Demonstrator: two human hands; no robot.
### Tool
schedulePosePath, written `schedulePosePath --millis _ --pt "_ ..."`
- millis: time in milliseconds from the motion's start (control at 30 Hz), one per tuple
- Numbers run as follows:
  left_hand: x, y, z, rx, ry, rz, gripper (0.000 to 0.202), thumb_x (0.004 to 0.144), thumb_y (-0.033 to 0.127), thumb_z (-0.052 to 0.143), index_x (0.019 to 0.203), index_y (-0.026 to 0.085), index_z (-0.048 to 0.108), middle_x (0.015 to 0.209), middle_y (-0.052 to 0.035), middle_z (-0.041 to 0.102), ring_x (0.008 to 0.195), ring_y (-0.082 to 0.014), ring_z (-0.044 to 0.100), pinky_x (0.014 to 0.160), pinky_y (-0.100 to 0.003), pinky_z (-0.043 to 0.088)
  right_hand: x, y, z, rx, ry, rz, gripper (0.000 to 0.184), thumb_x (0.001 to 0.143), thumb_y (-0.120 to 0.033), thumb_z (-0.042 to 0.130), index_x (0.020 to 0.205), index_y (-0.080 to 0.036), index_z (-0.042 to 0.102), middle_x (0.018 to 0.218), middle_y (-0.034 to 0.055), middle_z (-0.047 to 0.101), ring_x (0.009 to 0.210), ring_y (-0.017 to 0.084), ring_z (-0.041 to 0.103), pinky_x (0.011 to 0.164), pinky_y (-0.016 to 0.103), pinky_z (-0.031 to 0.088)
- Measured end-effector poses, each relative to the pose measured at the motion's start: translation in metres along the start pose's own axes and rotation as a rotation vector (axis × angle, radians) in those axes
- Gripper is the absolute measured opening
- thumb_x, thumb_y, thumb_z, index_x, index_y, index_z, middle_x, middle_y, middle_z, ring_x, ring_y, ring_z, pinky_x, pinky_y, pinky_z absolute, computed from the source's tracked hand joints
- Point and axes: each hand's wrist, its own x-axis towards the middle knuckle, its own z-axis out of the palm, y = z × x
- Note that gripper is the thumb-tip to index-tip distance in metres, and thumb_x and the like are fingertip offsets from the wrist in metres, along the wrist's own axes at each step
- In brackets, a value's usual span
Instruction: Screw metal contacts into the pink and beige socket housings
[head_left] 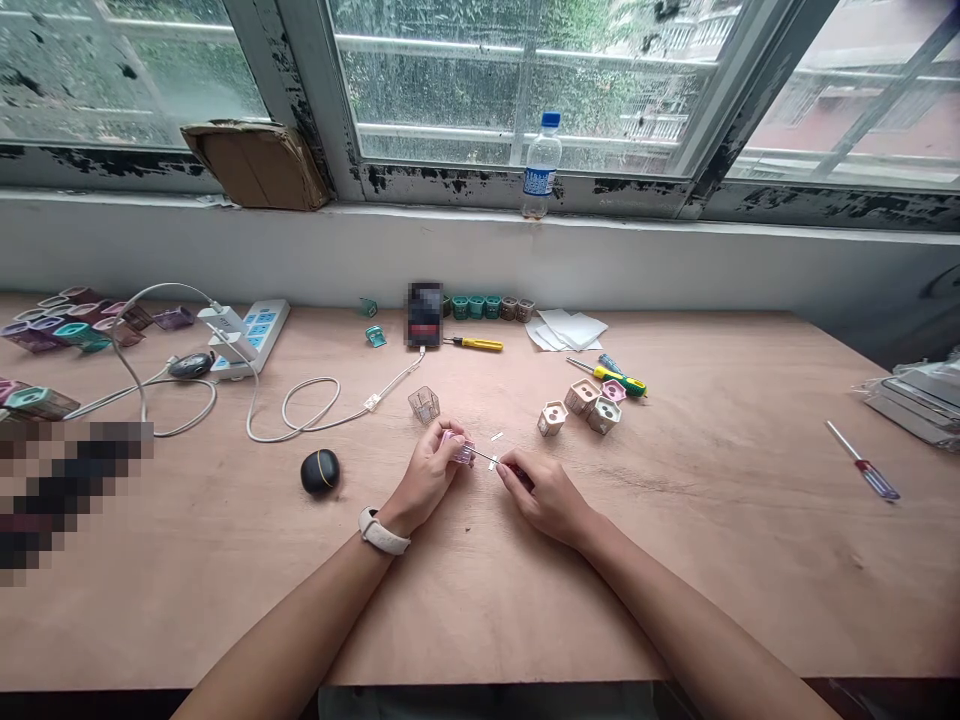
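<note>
My left hand (426,472) is closed around a small pink translucent plastic piece (460,449) held just above the wooden table (675,560). My right hand (544,492) grips a small screwdriver (501,463) whose thin shaft points left into the pink piece. A white band sits on my left wrist. A clear plastic cube-shaped shell (424,404) stands just beyond my left hand. Two tiny white bits (496,437) lie on the table between the hands and the shell.
Three small boxy sharpener-like pieces (581,404) sit to the right front, with a yellow-green screwdriver (619,377), a yellow one (476,344) and a red-blue one (862,462). A phone (424,314), cable, power strip (251,335), black pebble-shaped case (320,471), coloured pieces at left (67,325), water bottle (541,165).
</note>
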Motion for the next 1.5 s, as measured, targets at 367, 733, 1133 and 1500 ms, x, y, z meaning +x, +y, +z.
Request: schedulePosePath --millis 367,733,1133,1500 --pt "0.000 -0.001 -0.002 -0.161 -0.053 -0.071 0.022 0.088 0.037 0.063 0.081 0.016 0.059 0.075 0.0003 0.054 0.068 -0.0114 0.054 0.068 -0.025 0.046 -0.001 0.001 0.003 0.005 0.037 -0.031 0.020 0.101 -0.029 0.044 0.091 -0.021 0.059 0.074 0.0026 0.061 0.066 0.016 0.056 0.064 0.027 0.042" --pt "0.001 0.001 -0.003 -0.235 -0.120 -0.115 0.031 0.091 0.046 0.059 0.081 0.017 0.059 0.066 0.0006 0.051 0.061 -0.0117 0.051 0.059 -0.026 0.039 -0.001 -0.005 -0.002 0.080 0.256 0.065 0.023 0.100 -0.032 0.045 0.082 -0.021 0.053 0.060 -0.0037 0.045 0.050 0.011 0.043 0.051 0.024 0.035" --pt "0.010 0.006 -0.018 -0.033 0.067 0.039 0.027 0.089 0.043 0.057 0.082 0.017 0.058 0.067 0.0019 0.048 0.062 -0.0120 0.048 0.061 -0.024 0.038 0.002 -0.002 -0.011 0.123 0.236 0.166 0.026 0.099 -0.033 0.048 0.082 -0.017 0.061 0.061 -0.0032 0.048 0.053 0.010 0.042 0.052 0.024 0.033" --pt "0.007 0.010 -0.024 0.778 0.092 0.242 0.034 0.100 0.041 0.039 0.084 0.019 0.058 0.071 -0.0003 0.055 0.069 -0.0170 0.053 0.068 -0.029 0.039 0.004 0.001 -0.015 0.091 0.177 0.166 0.026 0.098 -0.032 0.049 0.080 -0.017 0.060 0.063 -0.0023 0.051 0.056 0.010 0.044 0.055 0.024 0.034"
